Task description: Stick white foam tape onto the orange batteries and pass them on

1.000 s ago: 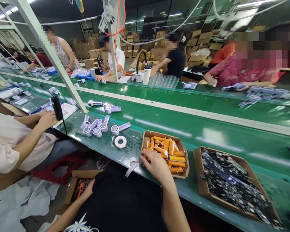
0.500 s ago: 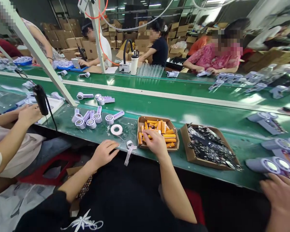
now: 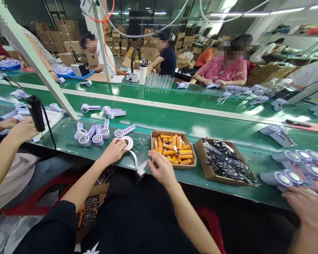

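My left hand (image 3: 114,151) has its fingers closed on the edge of a roll of white tape (image 3: 129,142) on the bench. A loose strip of tape (image 3: 135,158) curls from the roll toward the bench edge. My right hand (image 3: 163,168) is beside a small white piece (image 3: 142,168) at the bench edge; its fingers are bent and apart, with nothing visible between them. Just beyond that hand stands a cardboard box (image 3: 194,160) of orange cylindrical battery cells (image 3: 170,152). Several lilac handheld fan bodies (image 3: 98,139) lie left of the roll.
On the right is a cardboard tray (image 3: 201,155) of black circuit boards (image 3: 225,158). Past it, another person's hand (image 3: 306,204) rests near more fan parts (image 3: 277,179). A black electric screwdriver (image 3: 35,113) hangs at left near a co-worker's hands (image 3: 22,128). A green conveyor (image 3: 175,116) runs behind.
My left hand has moved forward onto the tape roll. My right hand has left the battery box, moving toward me and left. The view has shifted slightly.
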Tool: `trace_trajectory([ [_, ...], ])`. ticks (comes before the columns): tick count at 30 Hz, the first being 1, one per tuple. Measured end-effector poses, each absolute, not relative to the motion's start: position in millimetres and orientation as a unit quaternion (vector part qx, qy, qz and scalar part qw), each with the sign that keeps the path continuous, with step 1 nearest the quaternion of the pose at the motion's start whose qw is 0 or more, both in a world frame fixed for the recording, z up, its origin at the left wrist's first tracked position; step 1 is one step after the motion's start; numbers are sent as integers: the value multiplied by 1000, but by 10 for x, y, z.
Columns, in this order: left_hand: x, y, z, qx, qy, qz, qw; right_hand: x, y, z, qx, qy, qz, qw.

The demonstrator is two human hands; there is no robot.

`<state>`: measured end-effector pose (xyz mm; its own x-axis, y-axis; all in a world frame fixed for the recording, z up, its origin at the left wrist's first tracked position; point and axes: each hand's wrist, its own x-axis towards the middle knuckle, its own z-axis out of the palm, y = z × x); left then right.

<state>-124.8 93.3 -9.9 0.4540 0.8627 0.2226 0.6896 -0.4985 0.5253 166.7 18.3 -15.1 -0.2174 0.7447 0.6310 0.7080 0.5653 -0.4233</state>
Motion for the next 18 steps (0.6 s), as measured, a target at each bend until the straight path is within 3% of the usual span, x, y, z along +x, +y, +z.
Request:
trace_trajectory([
  [3, -1277, 740, -105, 858, 445, 254, 19, 1367, -98, -386, -479, -815, 3, 325],
  [5, -1277, 619, -80, 865, 421, 270, -42, 1250, -223, -532, -477, -816, 40, 324],
  [9, -1204, 453, 30, 876, 377, 293, -66, 1173, -238, -554, -467, -723, 279, 426],
  [12, -1133, 404, 97, 889, 338, 301, -72, 1159, -145, -332, -446, -630, 479, 417],
  [14, -1108, 412, 110, 889, 326, 314, -72, 1163, -135, -176, -439, -615, 528, 388],
  [18, -1122, 502, 67, 868, 343, 352, -75, 1268, -337, -24, -417, -690, 506, 308],
])
